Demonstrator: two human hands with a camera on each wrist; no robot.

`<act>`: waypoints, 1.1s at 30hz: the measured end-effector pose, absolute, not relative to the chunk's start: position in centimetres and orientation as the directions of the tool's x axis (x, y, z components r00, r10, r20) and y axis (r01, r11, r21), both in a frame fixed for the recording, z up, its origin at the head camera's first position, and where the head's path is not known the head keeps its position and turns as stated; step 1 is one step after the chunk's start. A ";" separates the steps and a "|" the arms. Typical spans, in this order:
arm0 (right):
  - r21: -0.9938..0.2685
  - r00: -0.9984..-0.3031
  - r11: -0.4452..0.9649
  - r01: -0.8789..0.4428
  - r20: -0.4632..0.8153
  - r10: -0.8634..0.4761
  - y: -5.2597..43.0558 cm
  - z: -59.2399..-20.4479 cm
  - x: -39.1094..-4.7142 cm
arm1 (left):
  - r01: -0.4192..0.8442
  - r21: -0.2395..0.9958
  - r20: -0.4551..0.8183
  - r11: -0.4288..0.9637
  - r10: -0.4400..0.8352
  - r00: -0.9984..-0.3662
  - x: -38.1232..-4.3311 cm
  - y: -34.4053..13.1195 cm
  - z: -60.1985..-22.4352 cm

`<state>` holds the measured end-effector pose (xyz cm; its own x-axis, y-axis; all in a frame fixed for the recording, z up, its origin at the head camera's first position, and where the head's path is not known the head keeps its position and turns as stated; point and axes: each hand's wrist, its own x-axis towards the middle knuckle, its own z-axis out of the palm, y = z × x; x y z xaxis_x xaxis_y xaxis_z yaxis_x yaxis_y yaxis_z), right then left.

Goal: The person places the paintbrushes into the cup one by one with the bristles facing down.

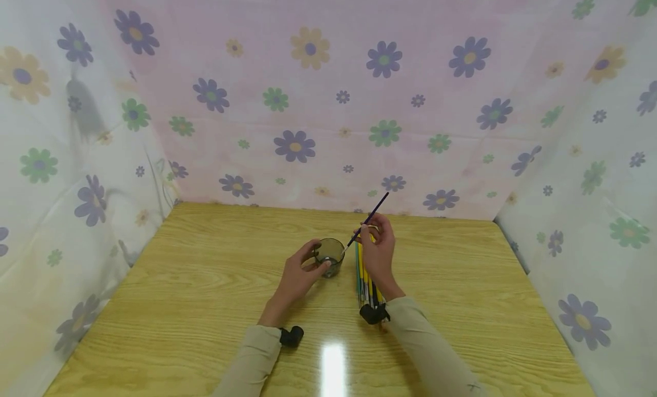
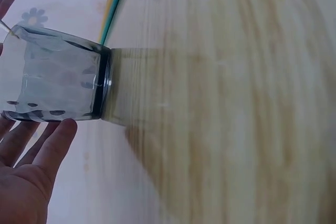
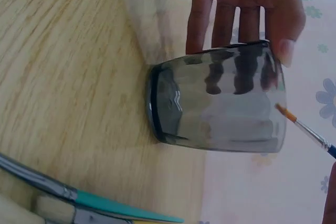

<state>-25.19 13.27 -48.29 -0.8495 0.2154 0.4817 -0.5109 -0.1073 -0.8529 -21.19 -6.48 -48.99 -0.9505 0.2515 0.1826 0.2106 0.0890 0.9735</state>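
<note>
A smoky clear glass (image 1: 329, 250) stands upright on the wooden table. My left hand (image 1: 296, 278) holds its left side, thumb near the front and fingers behind; the right wrist view shows those fingertips against its wall. Between thumb and fingers, my right hand (image 1: 381, 253) pinches a thin dark-handled paintbrush (image 1: 378, 204). The brush slants, handle up to the right. Its brown bristles (image 3: 286, 113) are at the rim of the glass (image 3: 226, 114); I cannot tell whether they touch it.
Several paintbrushes (image 1: 361, 274) with teal, yellow and black handles lie side by side under my right hand and wrist, right of the glass. The wooden table (image 1: 205, 283) extends to a flowered cloth (image 1: 318, 100) at the back and sides.
</note>
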 end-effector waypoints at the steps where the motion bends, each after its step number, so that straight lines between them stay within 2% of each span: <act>1: -0.847 -0.843 -0.105 -0.521 0.490 0.222 13.1 -48.4 -25.3 | 0.208 0.974 0.179 0.090 0.252 -0.951 -21.2 -6.5 -49.0; 12: -0.830 -0.820 -0.082 -0.552 0.522 0.235 12.4 -49.8 -25.7 | 0.199 0.976 0.172 0.093 0.243 -0.955 -21.2 -6.4 -49.2; 22: -0.859 -0.859 -0.129 -0.496 0.462 0.220 11.5 -50.9 -26.0 | 0.203 0.974 0.175 0.102 0.235 -0.956 -21.2 -6.4 -49.1; 33: -0.889 -0.880 -0.083 -0.451 0.427 0.211 11.3 -49.1 -24.6 | 0.197 0.973 0.167 0.119 0.227 -0.959 -21.3 -6.4 -49.2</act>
<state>-24.60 11.31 -49.09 -0.8796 0.2105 0.4265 -0.4508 -0.0826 -0.8888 -21.28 -6.37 -49.24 -0.9595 0.2270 0.1668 0.1974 0.1193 0.9730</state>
